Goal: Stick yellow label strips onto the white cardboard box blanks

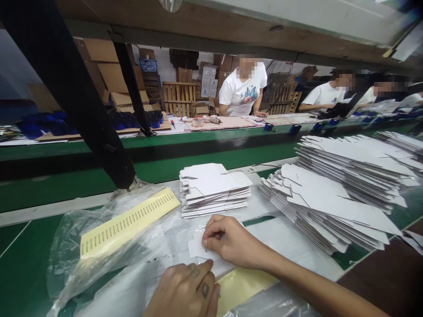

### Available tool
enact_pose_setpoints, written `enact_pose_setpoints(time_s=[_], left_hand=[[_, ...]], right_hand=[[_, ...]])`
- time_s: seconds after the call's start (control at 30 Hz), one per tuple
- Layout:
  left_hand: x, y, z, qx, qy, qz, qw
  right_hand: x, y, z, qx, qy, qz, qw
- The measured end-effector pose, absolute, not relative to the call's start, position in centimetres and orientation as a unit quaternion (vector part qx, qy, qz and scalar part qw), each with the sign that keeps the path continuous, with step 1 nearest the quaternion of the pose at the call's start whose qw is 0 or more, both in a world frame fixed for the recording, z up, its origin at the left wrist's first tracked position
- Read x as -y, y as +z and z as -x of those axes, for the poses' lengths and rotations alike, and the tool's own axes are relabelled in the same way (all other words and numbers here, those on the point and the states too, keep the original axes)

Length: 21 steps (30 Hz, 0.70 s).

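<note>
Just right of centre, my right hand [229, 242] is closed in a pinch, low over a flat white carton blank [197, 248]. Whatever sits between its fingertips is hidden or too small to name. At the bottom, my left hand [183, 290] has its fingers bent and drawn together, close to the blank's near edge. Its grip is hidden from above. A yellow sheet [246, 284] lies under my right forearm, beside the left hand. Another yellow sheet [128, 222], printed with rows of small labels, rests on clear plastic to the left.
Beyond my hands stands a stack of folded white cartons [214, 189]. More carton stacks [330, 202] spread to the right. A black post [95, 110] rises at left. Across the green conveyor [158, 154], a person in a white shirt [244, 88] and other people sit along the bench.
</note>
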State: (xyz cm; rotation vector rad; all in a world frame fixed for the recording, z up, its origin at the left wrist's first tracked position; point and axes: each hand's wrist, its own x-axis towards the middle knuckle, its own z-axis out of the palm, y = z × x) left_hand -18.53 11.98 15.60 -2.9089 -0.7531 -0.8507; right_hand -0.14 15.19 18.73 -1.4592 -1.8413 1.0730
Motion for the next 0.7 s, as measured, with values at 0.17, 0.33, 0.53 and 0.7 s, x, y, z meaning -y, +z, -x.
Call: enact_pose_setpoints(time_s=[0.17,0.33,0.53,0.7], left_hand=[[-11.76,15.53,18.78,0.243,-0.271,0.931,0.009],[-11.82,15.46,18.79,0.244,-0.253,0.936,0.002],[-11.97,15.39,18.79,0.235,-0.267,0.935,0.002],[-12.08,15.4,18.67,0.236,-0.276,0.932,0.015]], right_hand=[[-15.24,18.43,0.3,0.692,0.37,0.554,0.277],[-15.26,18.29,0.33,0.701,0.348,0.562,0.269],[-15.61,18.33,0.35,0.718,0.323,0.572,0.23],[-16.01,18.56,-0.21,0.73,0.262,0.589,0.227]])
